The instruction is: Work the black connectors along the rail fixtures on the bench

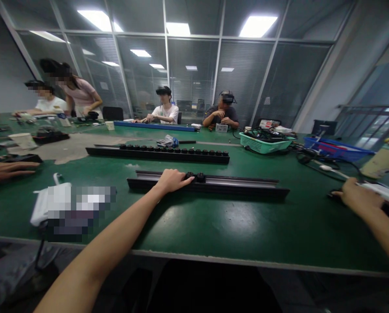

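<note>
Black knobs sit on a dark rail; my left hand rests against them, fingers together, not clamped, and my right hand lies by a white strip, its grip unclear

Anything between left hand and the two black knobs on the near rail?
Nothing visible: the left hand rests on the dark rail, with its fingertips touching the two black knobs.
</note>
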Demonstrator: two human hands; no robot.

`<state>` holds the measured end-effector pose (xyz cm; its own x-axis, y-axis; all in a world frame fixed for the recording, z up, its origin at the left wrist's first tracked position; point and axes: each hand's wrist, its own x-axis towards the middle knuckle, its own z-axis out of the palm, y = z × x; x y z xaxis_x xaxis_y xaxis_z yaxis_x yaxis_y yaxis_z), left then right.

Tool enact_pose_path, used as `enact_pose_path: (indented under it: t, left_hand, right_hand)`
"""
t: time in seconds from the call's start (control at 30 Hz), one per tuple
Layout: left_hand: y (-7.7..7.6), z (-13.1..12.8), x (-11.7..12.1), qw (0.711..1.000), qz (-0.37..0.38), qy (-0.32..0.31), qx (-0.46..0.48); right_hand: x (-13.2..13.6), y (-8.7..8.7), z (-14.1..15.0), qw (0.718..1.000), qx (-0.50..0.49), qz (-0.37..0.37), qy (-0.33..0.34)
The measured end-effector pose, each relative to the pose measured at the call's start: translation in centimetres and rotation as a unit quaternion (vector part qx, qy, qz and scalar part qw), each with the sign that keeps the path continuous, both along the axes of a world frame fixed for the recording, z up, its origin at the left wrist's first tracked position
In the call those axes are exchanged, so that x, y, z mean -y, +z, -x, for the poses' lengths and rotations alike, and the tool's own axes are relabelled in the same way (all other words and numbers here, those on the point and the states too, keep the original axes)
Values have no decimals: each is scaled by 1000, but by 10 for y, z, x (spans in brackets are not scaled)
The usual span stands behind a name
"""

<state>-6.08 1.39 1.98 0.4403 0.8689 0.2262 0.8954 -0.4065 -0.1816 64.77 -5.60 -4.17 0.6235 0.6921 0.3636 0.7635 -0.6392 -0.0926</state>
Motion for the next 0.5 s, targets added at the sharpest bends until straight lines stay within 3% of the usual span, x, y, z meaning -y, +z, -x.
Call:
enact_pose_path:
  t: [0.03,0.13,0.23,0.33,0.4,0.5]
  left_hand:
    - [-1,0,-1,1000,1,-1,2]
    - [-1,0,-1,1000,3,0,7]
    - [-1,0,-1,1000,3,-1,5]
    - [0,1,-1,1000,3,-3,2]
    - [-1,1,-1,1000,4,-6,3]
    - [-2,1,-2,1000,4,-7,4]
  right_hand:
    - [-1,6,19,999,-5,35,-10]
    - [-5,33,98,996,30,62,47]
    - [-12,60,189,983,74,56,161]
    - [-18,75,272,955,59,51,287]
    - [-23,77,320,922,33,47,383]
    - [-29,73,379,843,6,45,537]
